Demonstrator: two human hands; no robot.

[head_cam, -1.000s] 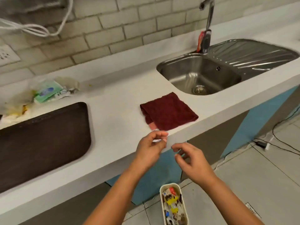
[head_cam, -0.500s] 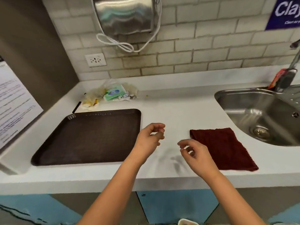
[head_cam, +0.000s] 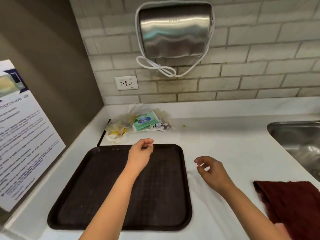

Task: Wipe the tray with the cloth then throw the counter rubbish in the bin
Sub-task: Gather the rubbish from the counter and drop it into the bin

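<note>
Now both hands are over the white desk, neither holding anything. Left hand hovers above the far edge of the tray, fingers curled loosely inward, thumb and fingertips close but with nothing between them. Right hand hangs over bare desk just right of the tray, fingers half-curled and apart, empty.

Tray: dark brown, rectangular, rounded corners, flat on the desk at near left; the left forearm crosses over it.

Cloth: dark red, rumpled, lying on the desk at the lower right, well apart from the tray, partly cut by the frame edge.

Rubbish: heap of clear plastic bags, a green packet and crumpled wrappers, at the back of the desk beyond the tray, near the wall corner.

Sink at the right edge. Bin not in view.
</note>
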